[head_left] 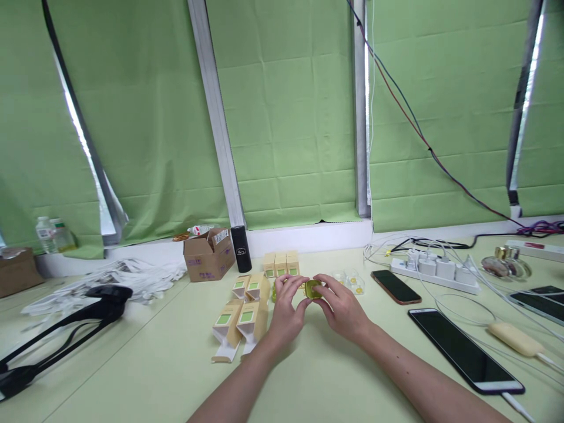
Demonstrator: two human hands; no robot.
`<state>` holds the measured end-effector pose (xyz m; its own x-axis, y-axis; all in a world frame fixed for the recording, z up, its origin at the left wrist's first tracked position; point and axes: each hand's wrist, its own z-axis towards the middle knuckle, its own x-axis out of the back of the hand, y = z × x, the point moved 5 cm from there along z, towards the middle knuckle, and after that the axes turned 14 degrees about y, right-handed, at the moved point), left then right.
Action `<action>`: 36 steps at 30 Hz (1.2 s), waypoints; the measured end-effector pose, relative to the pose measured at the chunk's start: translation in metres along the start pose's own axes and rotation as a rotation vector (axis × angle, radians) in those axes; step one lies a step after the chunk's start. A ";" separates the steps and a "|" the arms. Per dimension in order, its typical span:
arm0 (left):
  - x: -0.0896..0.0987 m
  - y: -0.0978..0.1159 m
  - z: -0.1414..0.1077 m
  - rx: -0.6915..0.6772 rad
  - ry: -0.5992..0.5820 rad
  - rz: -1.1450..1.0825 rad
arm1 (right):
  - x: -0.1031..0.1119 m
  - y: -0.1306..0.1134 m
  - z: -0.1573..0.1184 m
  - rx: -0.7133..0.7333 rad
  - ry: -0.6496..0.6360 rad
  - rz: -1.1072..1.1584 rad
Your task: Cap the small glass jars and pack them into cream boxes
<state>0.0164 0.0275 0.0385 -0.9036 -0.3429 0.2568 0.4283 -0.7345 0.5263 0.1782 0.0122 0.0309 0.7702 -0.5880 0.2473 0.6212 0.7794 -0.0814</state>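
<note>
A small yellow-green square case (313,289) is held up over the table between my two hands; its exact kind is hard to make out. My left hand (286,308) is closed, thumb and fingertips at the case's left side. Closed on the right side is my right hand (341,305), with fingers over its face. More yellow-green (274,292) shows just behind my left fingers, mostly hidden. Left of my hands stand several small cream cartons with green labels (247,317), the front ones with flaps open. Clear packs with yellow centres (352,282) lie beyond my right hand.
A cardboard box (209,255) and a black cylinder (241,249) stand at the back. On the right are phones (465,349), a power strip (434,273), cables and a cream power bank (515,338). White cables (132,279) and a black frame-like object (70,329) lie left.
</note>
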 end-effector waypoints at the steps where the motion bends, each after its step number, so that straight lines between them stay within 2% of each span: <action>1: 0.000 0.000 0.000 -0.004 0.002 -0.001 | 0.000 -0.001 0.001 0.003 0.000 -0.004; 15: 0.002 0.005 -0.002 -0.088 0.034 0.027 | 0.001 -0.007 0.004 0.016 -0.008 0.000; 36: 0.003 0.006 -0.002 -0.081 0.047 0.020 | 0.002 -0.003 0.002 0.000 0.047 0.036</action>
<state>0.0166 0.0208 0.0413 -0.8949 -0.3841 0.2271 0.4463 -0.7713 0.4537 0.1771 0.0090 0.0333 0.7982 -0.5689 0.1980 0.5927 0.8004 -0.0896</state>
